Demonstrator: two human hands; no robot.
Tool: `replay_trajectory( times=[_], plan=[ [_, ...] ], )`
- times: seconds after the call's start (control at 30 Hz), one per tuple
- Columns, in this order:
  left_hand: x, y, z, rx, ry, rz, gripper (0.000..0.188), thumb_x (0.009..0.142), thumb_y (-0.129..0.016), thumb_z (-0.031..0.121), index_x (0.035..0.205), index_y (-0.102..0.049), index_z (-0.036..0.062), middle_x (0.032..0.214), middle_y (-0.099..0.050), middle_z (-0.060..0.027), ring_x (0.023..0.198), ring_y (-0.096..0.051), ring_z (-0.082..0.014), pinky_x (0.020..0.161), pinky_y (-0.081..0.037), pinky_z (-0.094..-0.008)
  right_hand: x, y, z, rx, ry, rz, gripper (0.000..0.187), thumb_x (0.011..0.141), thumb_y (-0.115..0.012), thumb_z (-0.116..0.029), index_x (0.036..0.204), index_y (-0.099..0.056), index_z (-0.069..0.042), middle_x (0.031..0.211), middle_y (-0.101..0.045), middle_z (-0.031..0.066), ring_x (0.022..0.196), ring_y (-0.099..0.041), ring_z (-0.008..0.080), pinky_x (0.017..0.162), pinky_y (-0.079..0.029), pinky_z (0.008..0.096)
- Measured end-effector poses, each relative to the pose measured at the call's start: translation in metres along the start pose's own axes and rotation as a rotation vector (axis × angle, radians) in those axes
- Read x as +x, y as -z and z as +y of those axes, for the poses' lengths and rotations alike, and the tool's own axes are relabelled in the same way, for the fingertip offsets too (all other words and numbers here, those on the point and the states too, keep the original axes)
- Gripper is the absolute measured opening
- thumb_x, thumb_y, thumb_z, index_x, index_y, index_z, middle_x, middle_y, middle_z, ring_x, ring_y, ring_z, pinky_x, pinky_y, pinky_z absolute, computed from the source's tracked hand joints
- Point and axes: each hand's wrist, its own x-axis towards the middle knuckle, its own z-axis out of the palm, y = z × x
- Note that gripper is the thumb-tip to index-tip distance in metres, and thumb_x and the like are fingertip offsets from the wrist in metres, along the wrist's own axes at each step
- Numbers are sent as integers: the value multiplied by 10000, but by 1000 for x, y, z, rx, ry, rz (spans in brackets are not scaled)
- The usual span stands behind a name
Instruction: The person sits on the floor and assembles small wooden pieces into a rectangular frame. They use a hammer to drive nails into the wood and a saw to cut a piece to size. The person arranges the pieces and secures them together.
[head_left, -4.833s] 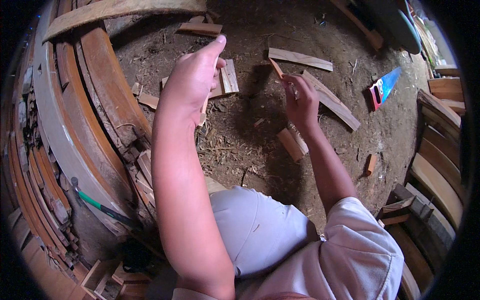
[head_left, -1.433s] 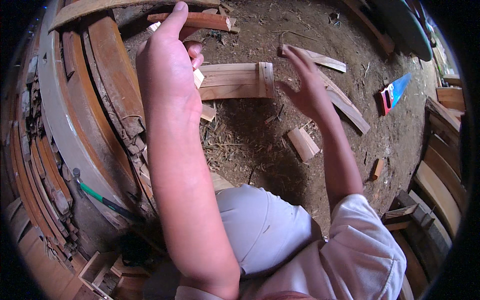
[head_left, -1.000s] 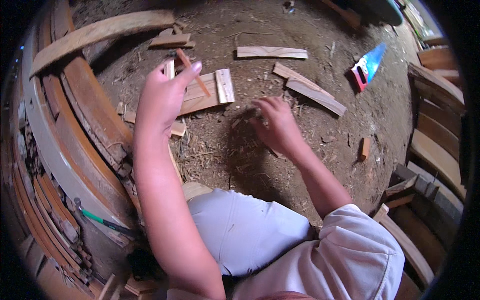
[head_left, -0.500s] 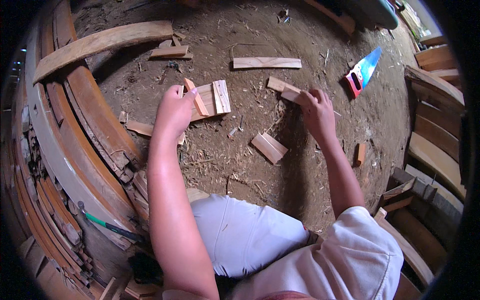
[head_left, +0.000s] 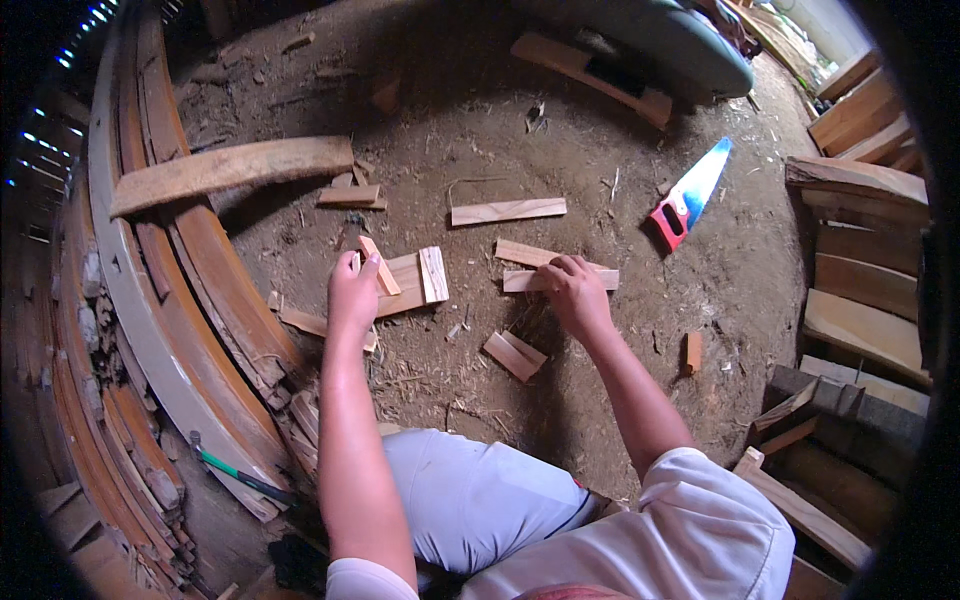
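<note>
Broadly, a dirt floor (head_left: 745,270) strewn with shavings spread under everything, with long curved planks (head_left: 215,280) stacked along the left and shorter timbers (head_left: 860,330) piled along the right. The person's grey trousers (head_left: 480,490) and white shirt (head_left: 700,520) filled the lower middle. A rough curved beam (head_left: 235,172) lay across the planks. On the floor toward the right was a handsaw (head_left: 693,195), its blade blue and its handle red; a hammer (head_left: 240,475) with a green and black handle lay low on the left. A flat wooden panel (head_left: 408,275), with a pale crosspiece (head_left: 433,274) at its right end, lay just beyond the left hand (head_left: 353,293). Well apart from that hand, the right hand (head_left: 577,288) bent its fingers down over the near board (head_left: 525,281), touching it; whether they gripped it could not be told. The far board (head_left: 520,252) lay just behind, and a lone board (head_left: 508,212) sat farther off. Smaller still were two short pieces (head_left: 515,355) side by side, nearer the trousers. The left hand's thumb and fingers were clamped on a thin orange-brown strip (head_left: 379,265), which slanted in front of the panel. A small orange block (head_left: 693,352) lay to the right of the right forearm.
</note>
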Motion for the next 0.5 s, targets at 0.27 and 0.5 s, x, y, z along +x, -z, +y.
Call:
replay_trajectory(
  times=[0.27, 0.5],
  plan=[
    [-43, -37, 118, -595, 129, -115, 198, 1061, -623, 202, 1082, -726, 35, 1025, -784, -60, 629, -504, -26, 489, -360, -208, -9, 23, 15, 15, -2, -13, 274, 835, -713, -76, 1106, -743, -108, 1166, -686, 121, 1124, -641, 353, 981, -531, 471],
    [-60, -42, 120, -640, 18, -166, 195, 1065, -549, 141, 1156, -685, 33, 1124, -796, -107, 625, -472, -25, 519, -381, -214, -12, 19, -10, 10, 55, -23, 259, 881, -715, -115, 1138, -739, -94, 1104, -691, 142, 1083, -640, 379, 956, -545, 474]
  ],
)
